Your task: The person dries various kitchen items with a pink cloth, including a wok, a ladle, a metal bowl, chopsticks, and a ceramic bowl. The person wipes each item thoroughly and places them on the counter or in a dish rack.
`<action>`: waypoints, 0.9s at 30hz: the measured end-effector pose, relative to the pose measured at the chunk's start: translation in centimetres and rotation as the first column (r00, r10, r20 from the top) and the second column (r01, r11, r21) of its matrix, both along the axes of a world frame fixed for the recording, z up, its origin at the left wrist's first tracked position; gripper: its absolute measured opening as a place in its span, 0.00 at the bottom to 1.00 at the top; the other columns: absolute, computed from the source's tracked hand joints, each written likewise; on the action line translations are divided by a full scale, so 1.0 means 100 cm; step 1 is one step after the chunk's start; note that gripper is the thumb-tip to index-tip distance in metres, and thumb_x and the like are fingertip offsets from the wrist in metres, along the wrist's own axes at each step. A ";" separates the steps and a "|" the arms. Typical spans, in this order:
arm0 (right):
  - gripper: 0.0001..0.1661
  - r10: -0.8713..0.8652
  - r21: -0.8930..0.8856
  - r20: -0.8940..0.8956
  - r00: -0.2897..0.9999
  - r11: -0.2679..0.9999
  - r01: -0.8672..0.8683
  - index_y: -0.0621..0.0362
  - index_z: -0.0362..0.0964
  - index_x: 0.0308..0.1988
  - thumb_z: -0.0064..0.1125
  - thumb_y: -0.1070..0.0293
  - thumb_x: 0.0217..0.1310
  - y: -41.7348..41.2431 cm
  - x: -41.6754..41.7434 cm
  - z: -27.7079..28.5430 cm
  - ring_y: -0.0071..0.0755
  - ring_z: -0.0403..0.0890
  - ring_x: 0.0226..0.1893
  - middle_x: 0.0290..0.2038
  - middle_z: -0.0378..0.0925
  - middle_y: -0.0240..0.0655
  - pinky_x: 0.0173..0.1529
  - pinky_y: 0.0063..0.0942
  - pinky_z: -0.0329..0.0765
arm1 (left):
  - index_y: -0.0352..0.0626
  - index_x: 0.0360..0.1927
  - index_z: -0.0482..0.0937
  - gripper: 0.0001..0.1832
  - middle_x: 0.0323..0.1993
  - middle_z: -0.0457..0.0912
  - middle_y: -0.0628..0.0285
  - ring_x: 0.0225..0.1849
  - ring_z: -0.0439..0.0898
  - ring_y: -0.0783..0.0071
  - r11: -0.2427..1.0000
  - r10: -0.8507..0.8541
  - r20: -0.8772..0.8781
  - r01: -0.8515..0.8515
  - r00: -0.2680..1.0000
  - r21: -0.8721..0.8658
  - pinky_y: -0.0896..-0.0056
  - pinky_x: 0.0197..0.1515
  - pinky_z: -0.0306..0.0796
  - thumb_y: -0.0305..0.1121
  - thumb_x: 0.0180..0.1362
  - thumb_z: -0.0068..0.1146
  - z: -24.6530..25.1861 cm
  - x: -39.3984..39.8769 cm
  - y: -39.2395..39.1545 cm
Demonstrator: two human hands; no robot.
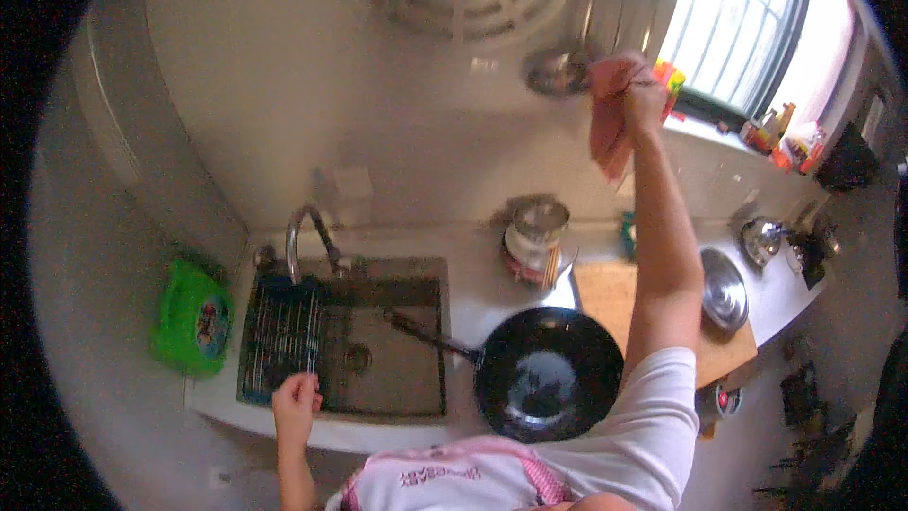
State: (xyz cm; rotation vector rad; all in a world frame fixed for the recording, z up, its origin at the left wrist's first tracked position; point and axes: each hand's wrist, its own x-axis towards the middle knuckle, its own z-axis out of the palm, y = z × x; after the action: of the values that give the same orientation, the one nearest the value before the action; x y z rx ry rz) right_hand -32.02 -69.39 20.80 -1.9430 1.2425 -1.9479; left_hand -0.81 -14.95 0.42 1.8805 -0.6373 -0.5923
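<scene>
My right hand (645, 105) is raised high at the wall near the window and grips a pink cloth (610, 113) that hangs down from it. Just left of the cloth, a round metal utensil (557, 72), blurred, hangs against the wall. Low at the left, my left hand (296, 397) is held over the front edge of the sink (397, 362), its fingers curled; whether anything is in them cannot be told. A black wok (546, 376) rests on the counter right of the sink, its handle reaching over the basin.
A dark rack (280, 341) lies across the sink's left side under a curved faucet (292, 245). A green plastic container (191, 319) stands at the left. Stacked bowls (535, 238), a wooden cutting board (606, 291), a metal lid (725, 291) and a kettle (762, 240) are along the counter.
</scene>
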 end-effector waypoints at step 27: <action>0.25 -0.017 0.083 0.014 1.000 0.996 0.016 0.64 0.68 0.30 0.57 0.50 0.41 0.347 -0.208 -0.117 0.32 0.74 0.27 0.29 0.73 0.38 0.36 0.27 0.73 | 0.41 0.44 0.75 0.19 0.41 0.76 0.56 0.41 0.76 0.56 0.544 -0.626 0.768 0.783 0.138 0.302 0.59 0.45 0.70 0.39 0.49 0.58 -0.082 -0.049 -0.183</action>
State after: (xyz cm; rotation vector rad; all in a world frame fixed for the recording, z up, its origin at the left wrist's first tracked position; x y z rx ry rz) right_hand -52.80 -34.70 9.15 -1.8811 1.3173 -1.8836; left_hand -5.68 -33.26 -7.80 1.4716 -2.2773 -0.1200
